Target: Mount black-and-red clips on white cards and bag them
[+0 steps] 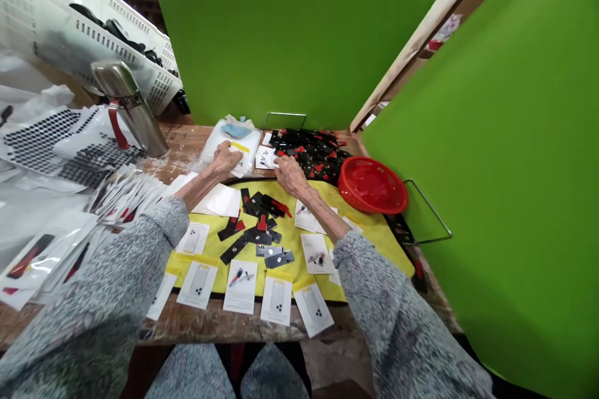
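Observation:
At the back of the table, my left hand is closed on a white card with a yellow top strip, which lies over a pile of clear plastic bags. My right hand reaches beside it, its fingers closed at the right edge of a small stack of printed cards. Between my forearms, black strips with red tabs lie loosely heaped on a yellow cloth. Printed cards are spread along the front edge, several with yellow strips and black dots.
A dense pile of black and red strips lies at the back, beside a red basket. On the left stand a steel thermos and a white crate, near filled plastic sleeves. Green panels wall the back and right.

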A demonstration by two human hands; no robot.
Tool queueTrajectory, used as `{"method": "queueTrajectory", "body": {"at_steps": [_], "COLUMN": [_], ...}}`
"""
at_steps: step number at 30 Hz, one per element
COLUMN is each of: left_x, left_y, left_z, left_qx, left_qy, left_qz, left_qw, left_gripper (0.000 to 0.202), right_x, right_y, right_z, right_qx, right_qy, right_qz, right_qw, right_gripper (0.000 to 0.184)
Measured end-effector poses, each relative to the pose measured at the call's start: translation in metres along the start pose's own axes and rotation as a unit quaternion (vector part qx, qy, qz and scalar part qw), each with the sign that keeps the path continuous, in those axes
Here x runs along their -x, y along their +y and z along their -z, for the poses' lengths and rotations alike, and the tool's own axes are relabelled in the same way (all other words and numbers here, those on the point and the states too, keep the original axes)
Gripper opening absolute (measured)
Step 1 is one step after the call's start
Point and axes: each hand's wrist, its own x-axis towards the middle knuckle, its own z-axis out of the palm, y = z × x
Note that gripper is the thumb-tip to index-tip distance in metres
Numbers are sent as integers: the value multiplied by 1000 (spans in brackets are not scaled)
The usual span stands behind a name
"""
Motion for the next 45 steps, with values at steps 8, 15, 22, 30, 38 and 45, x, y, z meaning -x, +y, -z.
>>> {"method": "queueTrajectory", "body": {"at_steps": [8, 15, 22, 30, 38, 45], "left_x": [-36, -32, 1, 55, 51, 56], "left_y": [4, 9, 15, -19, -25, -29], "left_z": [-54, -77, -33, -11, -13, -14], "left_qx": [-110, -186, -302, -368, -383, -388], "left_qy": [-12, -48, -211, -260, -260, -255], "left_qz": [-15, -101, -143, -137, -130, -140], "left_qw": [994, 976, 918, 882, 877, 875], "left_gripper": [40, 48, 18, 31, 26, 20], "right_x": [-11, -5, 34, 67, 54, 104], "right_y": [20, 34, 19, 9, 2, 33], "right_z": [-16, -17, -1, 2, 16, 25], "right_qx": [51, 31, -32, -178, -198, -233], "right_qy": [3, -10, -14, -133, -78, -28], "right_qz": [0, 23, 69, 89, 25, -152], "right_qw": [999, 999, 997, 971, 977, 960], "right_gripper": [29, 31, 24, 8, 18, 15]}}
